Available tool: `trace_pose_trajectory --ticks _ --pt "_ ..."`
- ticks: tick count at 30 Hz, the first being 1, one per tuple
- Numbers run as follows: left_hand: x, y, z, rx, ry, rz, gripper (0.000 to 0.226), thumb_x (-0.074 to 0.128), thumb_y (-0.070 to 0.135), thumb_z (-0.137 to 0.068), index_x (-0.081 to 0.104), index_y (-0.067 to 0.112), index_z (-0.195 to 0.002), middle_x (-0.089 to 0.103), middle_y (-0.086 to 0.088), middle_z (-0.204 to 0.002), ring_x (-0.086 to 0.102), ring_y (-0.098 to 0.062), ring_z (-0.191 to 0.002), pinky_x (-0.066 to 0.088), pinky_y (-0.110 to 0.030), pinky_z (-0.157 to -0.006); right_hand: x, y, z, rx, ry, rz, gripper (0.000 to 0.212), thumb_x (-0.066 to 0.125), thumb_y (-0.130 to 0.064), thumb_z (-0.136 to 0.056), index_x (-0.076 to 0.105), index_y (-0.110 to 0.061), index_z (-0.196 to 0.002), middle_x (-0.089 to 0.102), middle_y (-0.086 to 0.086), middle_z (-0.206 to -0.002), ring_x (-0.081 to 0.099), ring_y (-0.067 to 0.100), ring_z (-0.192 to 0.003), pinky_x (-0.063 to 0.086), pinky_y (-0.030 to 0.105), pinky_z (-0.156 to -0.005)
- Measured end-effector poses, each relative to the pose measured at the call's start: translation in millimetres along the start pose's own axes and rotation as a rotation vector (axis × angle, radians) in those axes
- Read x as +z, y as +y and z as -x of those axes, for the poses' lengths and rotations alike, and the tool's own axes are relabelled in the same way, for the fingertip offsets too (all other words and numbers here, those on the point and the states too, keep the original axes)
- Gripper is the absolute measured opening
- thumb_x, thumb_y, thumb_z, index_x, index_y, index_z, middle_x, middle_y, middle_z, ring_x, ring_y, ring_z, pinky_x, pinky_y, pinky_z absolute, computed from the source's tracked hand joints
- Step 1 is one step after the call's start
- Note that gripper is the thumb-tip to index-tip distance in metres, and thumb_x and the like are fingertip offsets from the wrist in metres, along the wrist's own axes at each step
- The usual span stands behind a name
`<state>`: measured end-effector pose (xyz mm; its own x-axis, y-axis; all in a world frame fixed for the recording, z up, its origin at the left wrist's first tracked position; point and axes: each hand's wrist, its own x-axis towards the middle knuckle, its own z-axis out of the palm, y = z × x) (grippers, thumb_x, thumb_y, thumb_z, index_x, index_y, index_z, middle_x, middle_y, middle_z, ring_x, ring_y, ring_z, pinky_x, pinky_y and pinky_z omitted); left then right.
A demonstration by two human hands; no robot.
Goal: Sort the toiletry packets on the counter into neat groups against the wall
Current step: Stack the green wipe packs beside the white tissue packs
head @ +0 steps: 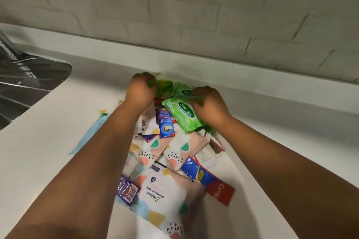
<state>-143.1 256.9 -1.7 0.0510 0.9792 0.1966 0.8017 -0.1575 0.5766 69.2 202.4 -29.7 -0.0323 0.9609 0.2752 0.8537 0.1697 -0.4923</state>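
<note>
A heap of toiletry packets lies on the white counter point(48, 132). At its far end are green Sanicare wipe packs point(181, 115). My left hand point(141, 91) grips a blurred green pack point(165, 85) at the far left of that cluster. My right hand point(208, 105) curls over the right edge of the nearest green pack. Nearer me lie patterned white wipe packs point(155, 194), a blue sachet point(165, 125), a red and blue Colgate tube box point(209, 180) and a purple packet point(127, 190).
A pale brick wall point(194, 15) runs behind the counter, with a low ledge at its foot. A steel sink point(25, 79) is set in the counter at the left. A light blue packet point(91, 134) pokes out under my left forearm.
</note>
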Motion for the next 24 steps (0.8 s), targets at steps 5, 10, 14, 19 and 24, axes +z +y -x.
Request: trace_pose_trajectory --ticks 5,10,14,19,24 --pt "2 -26 -29 -0.125 0.061 -0.072 0.034 0.057 0.027 -0.086 0.063 0.008 -0.114 0.058 -0.021 -0.118 0.056 -0.036 -0.107 0.044 -0.033 -0.090 21 -21 -45 0.050 -0.074 -0.044 0.033 0.061 -0.024 -0.087 0.063 -0.014 -0.119 0.063 0.012 -0.120 0.056 0.031 -0.111 0.042 0.032 -0.092" --pt "18 -46 -48 -0.359 -0.053 -0.099 0.047 0.059 0.033 -0.089 0.047 0.005 -0.126 0.051 -0.021 -0.122 0.054 -0.037 -0.107 0.045 -0.034 -0.082 49 -23 -75 0.092 -0.157 -0.010 0.034 0.053 -0.028 -0.090 0.059 -0.022 -0.123 0.060 0.006 -0.126 0.048 0.031 -0.120 0.041 0.037 -0.097" --pt "28 -51 -60 -0.330 0.007 -0.013 0.049 0.065 0.027 -0.087 0.048 0.004 -0.126 0.056 -0.018 -0.122 0.055 -0.034 -0.109 0.047 -0.034 -0.083 57 -19 -91 0.005 -0.156 0.075 0.029 0.048 -0.030 -0.091 0.061 -0.037 -0.116 0.062 -0.001 -0.118 0.045 0.030 -0.112 0.040 0.040 -0.091" --pt "36 -47 -73 -0.299 0.078 0.025 0.038 0.070 0.025 -0.083 0.054 0.003 -0.111 0.062 -0.016 -0.109 0.057 -0.031 -0.102 0.040 -0.030 -0.079 55 -6 -107 -0.038 -0.188 0.126 0.030 0.044 -0.032 -0.095 0.060 -0.040 -0.118 0.061 -0.002 -0.121 0.044 0.029 -0.113 0.036 0.039 -0.089" --pt "42 -40 -76 -0.249 0.098 0.017 0.030 0.068 0.022 -0.083 0.061 0.002 -0.104 0.063 -0.016 -0.106 0.056 -0.031 -0.102 0.037 -0.030 -0.079 48 5 -107 -0.011 -0.193 0.058 0.028 0.045 -0.030 -0.097 0.062 -0.040 -0.118 0.060 0.003 -0.123 0.046 0.028 -0.117 0.037 0.040 -0.097"
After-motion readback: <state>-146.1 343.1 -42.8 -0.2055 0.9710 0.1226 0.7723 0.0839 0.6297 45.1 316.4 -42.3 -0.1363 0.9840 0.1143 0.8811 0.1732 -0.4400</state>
